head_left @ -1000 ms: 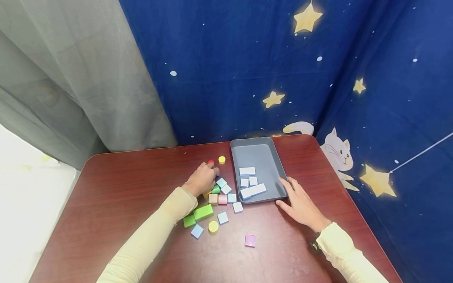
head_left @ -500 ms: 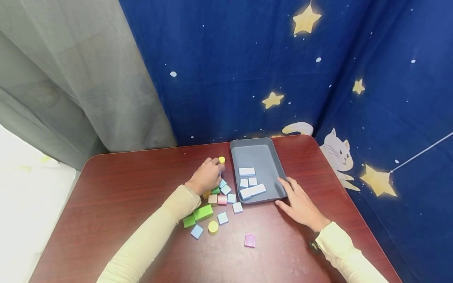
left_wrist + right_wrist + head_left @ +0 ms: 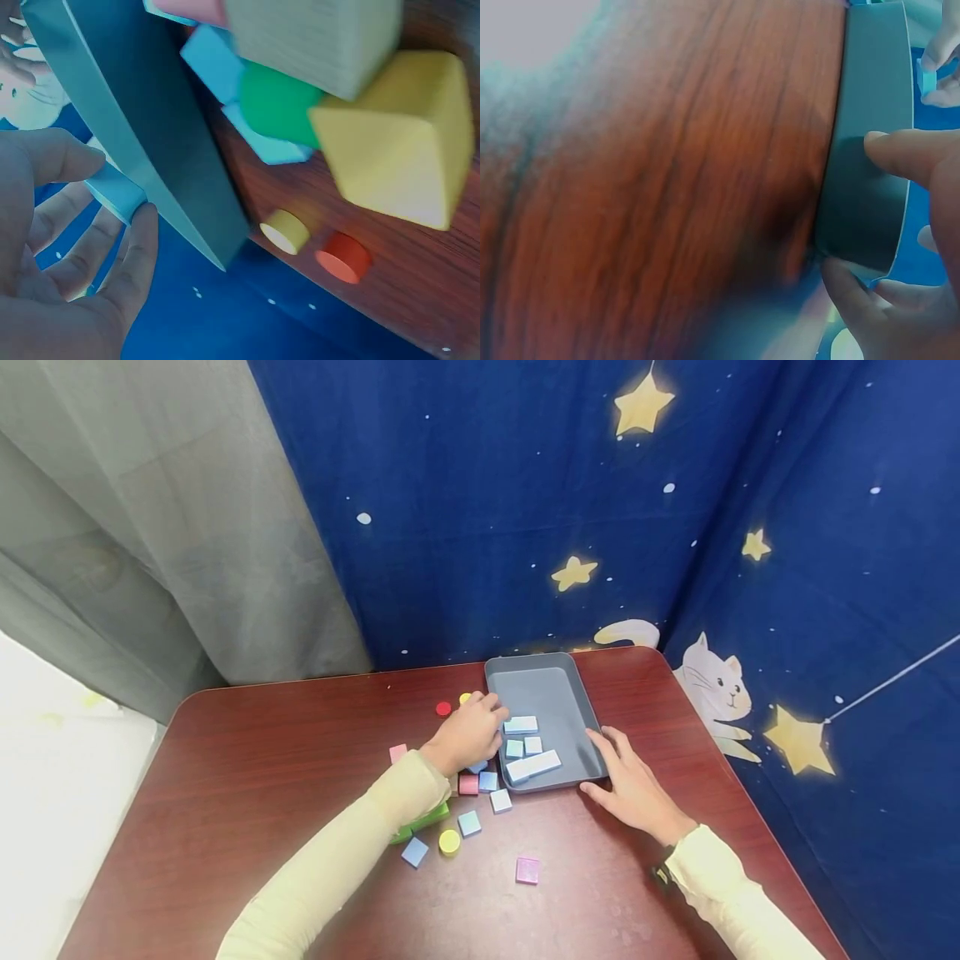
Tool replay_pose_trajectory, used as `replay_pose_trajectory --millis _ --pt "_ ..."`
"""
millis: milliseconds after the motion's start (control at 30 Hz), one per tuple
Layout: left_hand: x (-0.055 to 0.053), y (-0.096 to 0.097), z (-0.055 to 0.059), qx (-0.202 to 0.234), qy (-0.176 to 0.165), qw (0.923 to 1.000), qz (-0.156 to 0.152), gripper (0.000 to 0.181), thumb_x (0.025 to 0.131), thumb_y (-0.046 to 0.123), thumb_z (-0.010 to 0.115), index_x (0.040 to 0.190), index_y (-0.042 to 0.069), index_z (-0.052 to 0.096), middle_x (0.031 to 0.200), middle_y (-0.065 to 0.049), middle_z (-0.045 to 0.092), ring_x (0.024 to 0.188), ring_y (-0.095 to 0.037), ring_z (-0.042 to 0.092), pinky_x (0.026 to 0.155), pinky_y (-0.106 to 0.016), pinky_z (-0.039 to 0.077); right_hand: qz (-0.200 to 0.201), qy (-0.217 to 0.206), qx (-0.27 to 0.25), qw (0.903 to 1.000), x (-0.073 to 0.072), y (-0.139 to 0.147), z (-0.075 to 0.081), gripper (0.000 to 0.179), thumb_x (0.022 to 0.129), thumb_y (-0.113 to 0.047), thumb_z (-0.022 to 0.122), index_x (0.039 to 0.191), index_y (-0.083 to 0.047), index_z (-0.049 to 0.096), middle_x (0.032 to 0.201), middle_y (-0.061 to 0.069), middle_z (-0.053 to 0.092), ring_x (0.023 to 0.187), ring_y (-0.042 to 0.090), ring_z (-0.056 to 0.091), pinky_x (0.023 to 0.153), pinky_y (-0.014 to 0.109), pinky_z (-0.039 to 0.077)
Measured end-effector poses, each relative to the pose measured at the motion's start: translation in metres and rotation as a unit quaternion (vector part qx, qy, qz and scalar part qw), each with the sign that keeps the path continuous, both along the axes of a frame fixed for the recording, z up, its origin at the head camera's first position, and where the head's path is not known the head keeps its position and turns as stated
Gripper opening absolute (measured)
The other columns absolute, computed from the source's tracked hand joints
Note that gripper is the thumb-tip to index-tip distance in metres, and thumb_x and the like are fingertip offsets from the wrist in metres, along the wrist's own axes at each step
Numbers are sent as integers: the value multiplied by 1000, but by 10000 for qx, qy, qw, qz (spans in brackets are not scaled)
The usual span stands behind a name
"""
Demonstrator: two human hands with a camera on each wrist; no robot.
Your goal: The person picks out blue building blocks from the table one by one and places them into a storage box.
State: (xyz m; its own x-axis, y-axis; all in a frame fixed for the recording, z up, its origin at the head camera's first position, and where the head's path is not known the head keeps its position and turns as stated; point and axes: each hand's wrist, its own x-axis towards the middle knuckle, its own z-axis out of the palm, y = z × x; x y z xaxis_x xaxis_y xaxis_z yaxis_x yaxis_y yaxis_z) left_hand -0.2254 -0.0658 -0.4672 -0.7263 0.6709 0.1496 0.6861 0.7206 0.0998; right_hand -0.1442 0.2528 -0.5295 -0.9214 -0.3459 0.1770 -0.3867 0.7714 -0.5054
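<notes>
My left hand (image 3: 468, 731) pinches a small blue block (image 3: 116, 191) between thumb and fingertips, over the left rim of the grey tray (image 3: 532, 685). In the left wrist view the block is beside the tray wall (image 3: 142, 135). In the tray lie a pale rectangular block (image 3: 521, 725), a long pale block (image 3: 533, 766) and two small square ones between them. My right hand (image 3: 633, 785) rests at the tray's near right corner; its thumb (image 3: 896, 150) touches the outer wall and another finger is at the corner.
Left of the tray are a red disc (image 3: 443, 708), a yellow disc (image 3: 449, 842), green blocks (image 3: 427, 820), a pink cylinder (image 3: 468, 785) and several blue blocks, partly hidden by my left arm. A purple square (image 3: 527, 871) lies nearer me. Curtains hang behind the table.
My left hand has moved right, from beside the red disc to the tray's left rim, and now carries a blue block. The red disc is uncovered. My right hand stays at the tray.
</notes>
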Motion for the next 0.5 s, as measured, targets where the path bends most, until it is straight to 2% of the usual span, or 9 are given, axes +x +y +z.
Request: replay_pose_trajectory --millis 267,500 --pt "0 26 -5 -350 189 9988 -290 26 99 12 77 124 5 78 121 -15 72 110 -31 65 104 -40 53 -55 -119 -41 9999 -1 -1 5 92 92 -22 90 168 -9 39 164 25 34 130 48 60 106 66 54" --pt "-2 40 -12 -608 -197 9977 -209 32 102 16 73 133 8 77 123 -13 71 108 -29 64 101 -38 55 -52 -107 -27 9999 -1 -2 6 92 92 -22 90 167 -8 39 164 25 35 131 48 59 106 66 53"
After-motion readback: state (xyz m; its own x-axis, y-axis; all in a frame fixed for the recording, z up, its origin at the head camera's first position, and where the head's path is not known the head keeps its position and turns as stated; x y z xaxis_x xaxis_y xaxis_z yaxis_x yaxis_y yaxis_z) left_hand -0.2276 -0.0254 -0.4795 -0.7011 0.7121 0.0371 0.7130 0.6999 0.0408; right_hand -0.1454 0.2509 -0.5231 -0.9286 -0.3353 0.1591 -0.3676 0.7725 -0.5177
